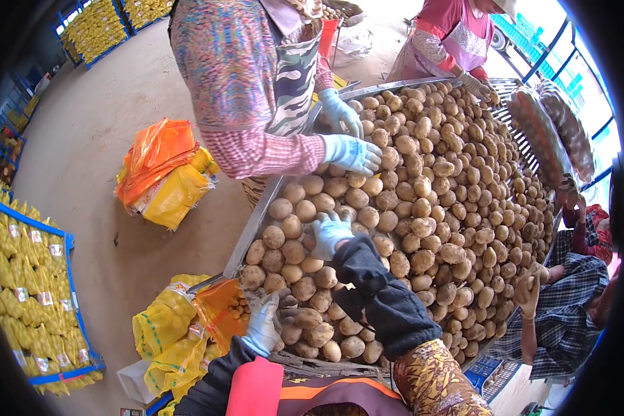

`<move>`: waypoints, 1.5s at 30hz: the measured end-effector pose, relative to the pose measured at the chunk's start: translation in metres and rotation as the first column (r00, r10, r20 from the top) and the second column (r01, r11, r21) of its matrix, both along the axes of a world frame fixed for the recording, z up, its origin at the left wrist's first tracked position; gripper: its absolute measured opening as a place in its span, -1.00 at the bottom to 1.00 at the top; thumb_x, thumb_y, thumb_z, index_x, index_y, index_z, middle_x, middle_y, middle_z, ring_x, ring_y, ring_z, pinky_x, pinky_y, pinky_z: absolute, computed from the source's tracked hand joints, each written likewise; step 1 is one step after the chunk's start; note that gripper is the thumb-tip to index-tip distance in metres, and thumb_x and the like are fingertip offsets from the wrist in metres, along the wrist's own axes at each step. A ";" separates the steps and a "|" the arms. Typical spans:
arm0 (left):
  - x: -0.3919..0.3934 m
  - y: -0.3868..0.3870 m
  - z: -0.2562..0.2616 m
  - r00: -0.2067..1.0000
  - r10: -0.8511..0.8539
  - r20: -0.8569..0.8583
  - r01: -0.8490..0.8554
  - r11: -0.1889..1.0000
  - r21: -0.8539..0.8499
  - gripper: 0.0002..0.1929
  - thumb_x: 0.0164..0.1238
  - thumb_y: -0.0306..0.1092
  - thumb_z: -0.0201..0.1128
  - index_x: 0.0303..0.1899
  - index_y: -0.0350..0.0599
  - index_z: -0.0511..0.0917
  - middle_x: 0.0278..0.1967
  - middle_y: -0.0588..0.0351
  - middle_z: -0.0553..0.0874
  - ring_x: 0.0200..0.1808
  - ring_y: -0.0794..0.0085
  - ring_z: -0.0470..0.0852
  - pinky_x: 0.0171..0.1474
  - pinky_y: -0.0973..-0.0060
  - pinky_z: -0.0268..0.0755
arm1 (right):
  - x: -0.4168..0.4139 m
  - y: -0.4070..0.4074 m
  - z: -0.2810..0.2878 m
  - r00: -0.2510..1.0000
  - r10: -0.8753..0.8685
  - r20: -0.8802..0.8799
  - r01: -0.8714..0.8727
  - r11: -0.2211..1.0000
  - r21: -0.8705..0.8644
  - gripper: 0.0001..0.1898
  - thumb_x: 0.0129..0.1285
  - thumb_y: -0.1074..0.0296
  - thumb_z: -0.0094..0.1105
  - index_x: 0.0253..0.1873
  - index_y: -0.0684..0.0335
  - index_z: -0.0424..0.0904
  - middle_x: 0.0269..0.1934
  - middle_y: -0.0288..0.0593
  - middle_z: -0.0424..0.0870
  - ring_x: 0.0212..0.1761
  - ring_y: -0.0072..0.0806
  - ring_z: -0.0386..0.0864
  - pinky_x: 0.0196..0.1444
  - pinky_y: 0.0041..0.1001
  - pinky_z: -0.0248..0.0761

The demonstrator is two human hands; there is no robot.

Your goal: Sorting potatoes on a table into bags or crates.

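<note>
Many brown potatoes (421, 208) cover a metal-edged sorting table (255, 223). My right hand (330, 234), in a pale blue glove and dark sleeve, reaches over the potatoes near the left part of the pile, its fingers spread and touching them. Whether it grips one cannot be told. My left hand (262, 322), in a whitish-blue glove, is at the near left corner of the pile, close to dark potatoes; its fingers are partly bent and its hold is unclear. Just left of it, an orange mesh bag (218, 307) hangs open at the table's corner with potatoes inside.
A co-worker's gloved hands (351, 153) rest on the pile at the far left edge; other people work along the far and right sides. Filled yellow mesh bags (166, 322) stand at the lower left. Folded orange and yellow bags (166, 171) lie in a stack beyond.
</note>
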State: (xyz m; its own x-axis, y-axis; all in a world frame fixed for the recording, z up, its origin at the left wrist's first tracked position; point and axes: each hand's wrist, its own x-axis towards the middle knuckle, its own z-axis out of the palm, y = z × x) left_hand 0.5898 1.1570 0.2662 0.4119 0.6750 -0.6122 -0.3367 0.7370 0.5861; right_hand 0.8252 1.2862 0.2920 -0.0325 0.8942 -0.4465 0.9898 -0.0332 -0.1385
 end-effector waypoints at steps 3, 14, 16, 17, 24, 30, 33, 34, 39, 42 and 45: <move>-0.001 -0.005 -0.003 0.986 0.115 0.121 -0.105 0.990 -0.090 -0.49 0.58 0.05 0.03 0.32 -0.09 0.36 0.03 0.06 0.65 -0.07 0.32 0.69 -0.08 0.34 0.61 | -0.007 -0.025 0.010 0.964 0.224 -0.144 -0.206 0.970 0.128 -0.48 0.06 0.19 0.32 0.15 0.18 0.48 0.14 0.01 0.58 0.37 -0.09 0.39 0.41 0.05 0.16; -0.045 0.025 -0.006 0.979 0.203 0.012 -0.199 0.969 -0.149 -0.70 0.51 -0.03 0.17 -0.15 -0.08 0.52 -0.33 0.19 0.62 -0.34 0.40 0.66 -0.26 0.36 0.64 | -0.096 -0.091 -0.037 0.999 0.052 -0.015 -0.046 0.966 0.255 -0.70 0.36 0.35 -0.02 0.12 0.25 0.56 -0.13 0.01 0.62 -0.23 -0.26 0.69 -0.30 -0.28 0.58; -0.054 0.037 -0.007 0.978 0.188 -0.094 -0.193 0.980 -0.050 -0.74 0.52 -0.09 0.19 -0.12 -0.09 0.53 -0.31 0.18 0.63 -0.32 0.39 0.67 -0.25 0.35 0.65 | -0.123 -0.083 -0.065 0.998 -0.054 0.036 0.040 0.949 0.313 -0.72 0.37 0.33 -0.03 0.07 0.26 0.56 -0.21 -0.03 0.61 -0.26 -0.25 0.69 -0.36 -0.29 0.58; -0.055 0.041 -0.008 0.980 0.135 -0.149 -0.143 0.989 -0.048 -0.79 0.50 -0.18 0.22 -0.07 -0.10 0.54 -0.28 0.16 0.64 -0.30 0.38 0.69 -0.23 0.33 0.66 | -0.129 -0.078 -0.071 0.993 -0.117 0.031 0.103 0.947 0.303 -0.76 0.38 0.31 -0.02 0.01 0.22 0.58 -0.24 -0.09 0.61 -0.31 -0.27 0.69 -0.39 -0.28 0.57; -0.060 0.012 0.007 0.992 -0.110 0.066 0.110 0.994 -0.008 -0.48 0.51 -0.40 0.14 0.43 0.00 0.25 0.12 0.12 0.57 0.03 0.35 0.65 0.04 0.28 0.64 | -0.095 -0.076 -0.014 0.967 -0.035 -0.251 0.063 0.992 0.106 -0.64 0.22 0.13 0.23 0.03 0.21 0.52 -0.15 0.08 0.64 -0.05 -0.05 0.67 -0.10 -0.15 0.54; -0.056 -0.007 0.000 0.937 -0.052 0.345 0.112 0.981 -0.157 -0.42 0.47 -0.15 0.24 0.42 -0.03 0.28 0.21 0.04 0.54 0.04 0.19 0.67 -0.02 0.19 0.64 | -0.053 -0.086 0.010 0.998 -0.036 -0.047 0.046 0.976 0.214 -0.61 0.21 0.25 0.23 0.12 0.17 0.47 0.02 0.02 0.55 -0.04 -0.08 0.64 -0.12 -0.13 0.53; -0.034 0.002 -0.010 0.891 0.095 0.443 0.058 0.946 -0.320 -0.43 0.45 -0.06 0.24 0.36 -0.05 0.33 0.17 -0.01 0.58 0.08 0.12 0.65 0.03 0.12 0.63 | -0.030 -0.060 -0.041 0.997 -0.059 0.045 0.059 0.998 0.001 -0.60 0.20 0.25 0.25 0.13 0.16 0.46 0.06 0.03 0.57 -0.06 -0.10 0.69 -0.10 -0.15 0.58; -0.028 0.005 -0.012 0.870 0.209 0.447 -0.036 0.930 -0.366 -0.44 0.44 -0.02 0.24 0.33 -0.07 0.37 0.15 -0.04 0.60 0.12 0.08 0.64 0.09 0.05 0.60 | -0.025 -0.049 -0.029 0.998 -0.061 0.019 0.062 0.995 -0.082 -0.52 0.17 0.14 0.31 0.15 0.17 0.45 0.09 0.06 0.57 -0.01 -0.06 0.69 -0.04 -0.16 0.58; -0.037 0.019 0.001 0.775 0.348 0.527 -0.193 0.925 -0.327 -0.35 0.46 0.28 0.00 0.25 -0.12 0.43 0.16 -0.14 0.59 0.22 -0.19 0.55 0.36 -0.23 0.32 | -0.054 -0.071 0.022 0.881 -0.027 -0.473 0.004 0.999 -0.050 -0.48 0.18 -0.04 0.32 0.09 0.22 0.52 -0.14 0.12 0.65 0.05 0.04 0.62 0.07 -0.15 0.48; -0.035 0.020 -0.014 0.779 0.341 0.526 -0.201 0.931 -0.305 -0.30 0.41 0.34 0.01 0.30 -0.06 0.39 0.24 -0.09 0.53 0.27 -0.19 0.49 0.27 -0.33 0.36 | -0.050 -0.038 0.022 0.934 0.112 -0.340 -0.027 0.969 0.245 -0.49 0.25 -0.05 0.25 0.15 0.19 0.51 0.00 0.09 0.64 0.11 0.02 0.59 0.16 -0.16 0.43; -0.018 0.017 -0.021 0.653 0.395 0.646 -0.121 0.897 -0.426 -0.29 0.38 0.35 0.06 0.34 0.04 0.37 0.26 -0.14 0.50 0.27 -0.10 0.50 0.16 -0.35 0.45 | -0.002 0.056 -0.081 0.978 0.116 -0.171 0.050 0.671 0.740 -0.48 0.21 0.03 0.28 0.20 0.15 0.49 -0.01 0.03 0.66 0.11 -0.01 0.60 0.16 -0.17 0.43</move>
State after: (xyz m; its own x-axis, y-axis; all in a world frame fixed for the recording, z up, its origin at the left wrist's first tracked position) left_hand 0.5722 1.1745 0.2450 0.6447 0.6457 -0.4092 -0.7474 0.6450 -0.1596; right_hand 0.8235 1.3421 0.2108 -0.0764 0.9231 0.3769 0.9389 0.1939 -0.2843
